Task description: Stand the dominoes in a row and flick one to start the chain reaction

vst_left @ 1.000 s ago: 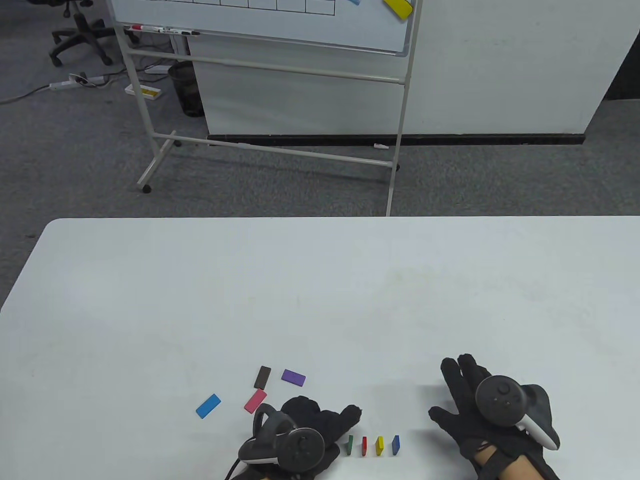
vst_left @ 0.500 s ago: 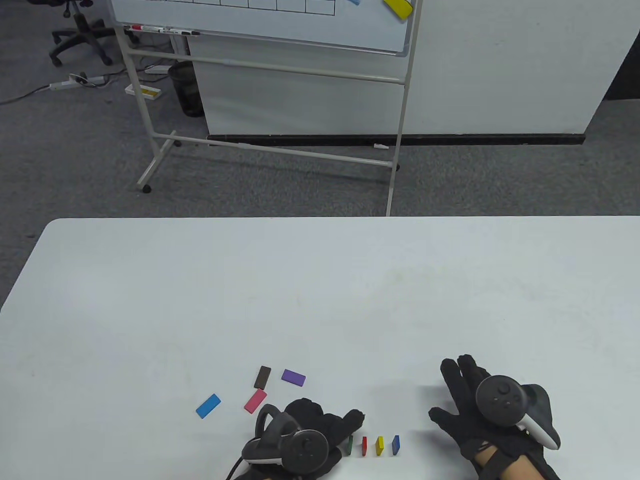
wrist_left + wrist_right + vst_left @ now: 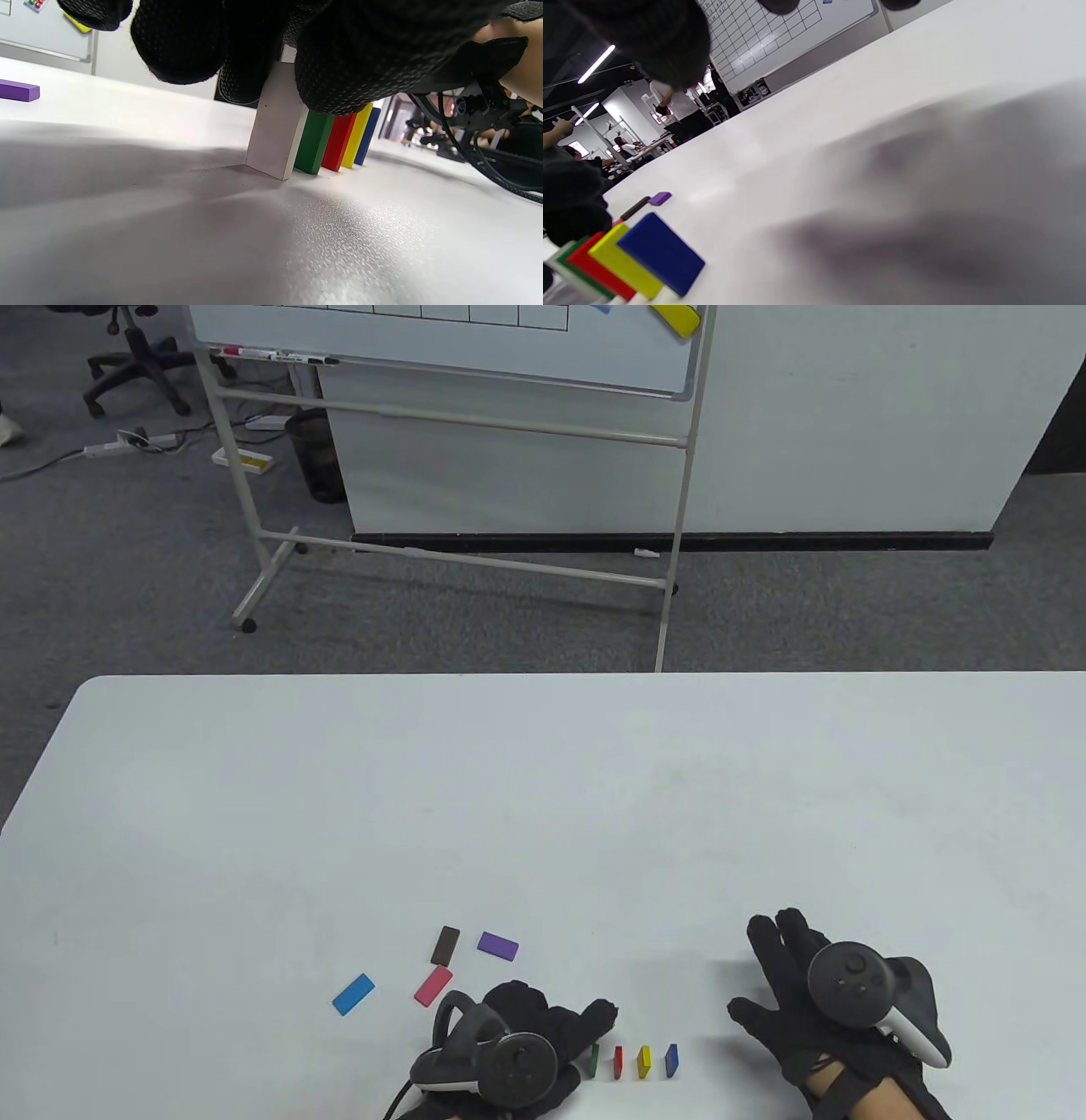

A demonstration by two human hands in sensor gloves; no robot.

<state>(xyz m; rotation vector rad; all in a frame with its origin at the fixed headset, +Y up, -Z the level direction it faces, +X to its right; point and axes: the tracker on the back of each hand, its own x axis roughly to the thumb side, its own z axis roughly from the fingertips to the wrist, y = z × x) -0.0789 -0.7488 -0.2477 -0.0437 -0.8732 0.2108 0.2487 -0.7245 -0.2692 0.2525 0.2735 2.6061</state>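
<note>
**Table view: fifth domino goes up at the near edge of the desk**

Table view, from above: the left hand (image 3: 543, 1027) is curled at the left end of a short row near the desk (image 3: 543, 780) front edge, where green (image 3: 595, 1060), red (image 3: 618, 1062), yellow (image 3: 644, 1061) and blue (image 3: 672, 1060) dominoes stand on end, evenly spaced. The piece it holds is hidden under the glove here. Four more lie flat just beyond: a light-blue domino (image 3: 353, 993), a pink one (image 3: 433, 985), a brown one (image 3: 445, 945) and a purple one (image 3: 498, 946), apparently waiting their turn. The right hand (image 3: 806, 993) rests flat, fingers spread and holding nothing, well clear of the row, probably to avoid a bump.

Left wrist view, low on the surface: gloved fingers (image 3: 339, 59) pinch the top of a white domino (image 3: 278, 123), its foot on the desk just beside the green piece and parallel to it, close enough, it seems, to topple its neighbour.

Right wrist view, tilted: the row appears end-on from the blue side, blue domino (image 3: 661, 253) nearest, white domino edge barely visible behind. Only dark glove parts at the frame's edges show of the hand.
</note>
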